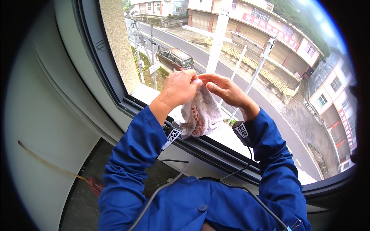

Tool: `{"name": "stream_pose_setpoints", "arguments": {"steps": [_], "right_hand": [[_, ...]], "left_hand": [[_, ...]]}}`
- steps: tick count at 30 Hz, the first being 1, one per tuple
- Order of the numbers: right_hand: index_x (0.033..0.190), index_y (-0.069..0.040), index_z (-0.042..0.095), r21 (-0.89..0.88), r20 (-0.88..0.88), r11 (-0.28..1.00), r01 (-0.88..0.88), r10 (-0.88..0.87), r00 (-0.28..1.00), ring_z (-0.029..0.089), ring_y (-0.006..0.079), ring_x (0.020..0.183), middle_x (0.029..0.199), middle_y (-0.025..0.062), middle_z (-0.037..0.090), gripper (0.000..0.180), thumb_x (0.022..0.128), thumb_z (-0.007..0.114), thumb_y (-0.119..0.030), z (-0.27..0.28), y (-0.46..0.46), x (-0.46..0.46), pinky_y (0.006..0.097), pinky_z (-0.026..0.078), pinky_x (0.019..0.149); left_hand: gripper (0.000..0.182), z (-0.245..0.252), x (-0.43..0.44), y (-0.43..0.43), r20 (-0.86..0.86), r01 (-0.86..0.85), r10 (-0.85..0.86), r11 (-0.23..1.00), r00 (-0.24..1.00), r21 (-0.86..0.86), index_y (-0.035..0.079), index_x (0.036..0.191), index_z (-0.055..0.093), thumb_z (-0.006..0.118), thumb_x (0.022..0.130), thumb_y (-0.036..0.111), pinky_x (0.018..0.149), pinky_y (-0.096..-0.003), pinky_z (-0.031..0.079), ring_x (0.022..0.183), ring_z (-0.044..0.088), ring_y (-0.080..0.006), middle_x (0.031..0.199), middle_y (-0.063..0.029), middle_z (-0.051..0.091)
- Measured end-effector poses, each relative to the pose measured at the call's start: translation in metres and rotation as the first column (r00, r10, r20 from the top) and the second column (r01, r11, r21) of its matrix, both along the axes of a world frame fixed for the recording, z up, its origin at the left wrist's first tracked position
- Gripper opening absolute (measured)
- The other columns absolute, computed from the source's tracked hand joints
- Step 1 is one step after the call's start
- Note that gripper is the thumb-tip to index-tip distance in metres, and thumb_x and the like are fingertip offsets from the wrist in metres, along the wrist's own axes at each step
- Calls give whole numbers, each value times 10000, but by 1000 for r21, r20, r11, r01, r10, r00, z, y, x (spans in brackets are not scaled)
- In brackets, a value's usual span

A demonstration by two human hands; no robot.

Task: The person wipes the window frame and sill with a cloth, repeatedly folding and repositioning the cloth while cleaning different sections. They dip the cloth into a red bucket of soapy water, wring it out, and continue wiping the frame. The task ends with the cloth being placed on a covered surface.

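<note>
My left hand pinches the top of a damp-looking, pale cloth with reddish patches. The cloth hangs in folds, its lower end at the inner edge of the window sill. Close by on the right, my right hand curves around the cloth's top, its fingertips meeting those of the left. Whether the right fingers grip any cloth is hidden. Both hands are in the window opening, above the dark metal window track.
A dark window frame rises at left. A mop leans against the pale wall. Cables run from devices on both wrists across my lap. Outside lie a road, a parked car and poles.
</note>
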State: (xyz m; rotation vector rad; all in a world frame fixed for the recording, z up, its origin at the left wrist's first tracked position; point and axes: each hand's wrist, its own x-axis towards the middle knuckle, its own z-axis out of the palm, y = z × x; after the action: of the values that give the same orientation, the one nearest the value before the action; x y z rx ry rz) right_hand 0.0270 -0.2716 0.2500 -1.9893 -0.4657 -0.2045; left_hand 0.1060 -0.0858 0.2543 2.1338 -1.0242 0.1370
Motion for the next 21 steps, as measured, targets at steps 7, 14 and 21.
{"name": "stream_pose_setpoints", "arguments": {"steps": [7,14,21], "right_hand": [[1295,-8,486,-47,225,989,142,-128,966,570,240,1123,1173,145,600,531,913,640,-345,-9,25,7,390,430,998],[1071,51,643,375,-136,889,262,-227,965,579,59,791,899,27,661,186,925,604,-58,-15,64,17,195,469,697],[981,47,678,-42,139,998,53,-47,989,594,76,729,804,50,678,196,858,677,-106,18,138,96,231,485,646]], "left_hand": [[175,-2,14,5,-586,-160,-308,774,750,-613,-13,889,640,632,887,162,616,-300,506,687,637,-170,796,-89,669],[228,-31,-14,33,-380,-176,-205,629,902,-757,-22,890,618,681,895,197,543,-201,426,602,531,-39,702,-11,629],[410,-95,-40,86,-671,-76,-278,891,687,-448,-14,1172,558,667,901,273,788,-318,502,941,605,-161,972,-132,661]]}}
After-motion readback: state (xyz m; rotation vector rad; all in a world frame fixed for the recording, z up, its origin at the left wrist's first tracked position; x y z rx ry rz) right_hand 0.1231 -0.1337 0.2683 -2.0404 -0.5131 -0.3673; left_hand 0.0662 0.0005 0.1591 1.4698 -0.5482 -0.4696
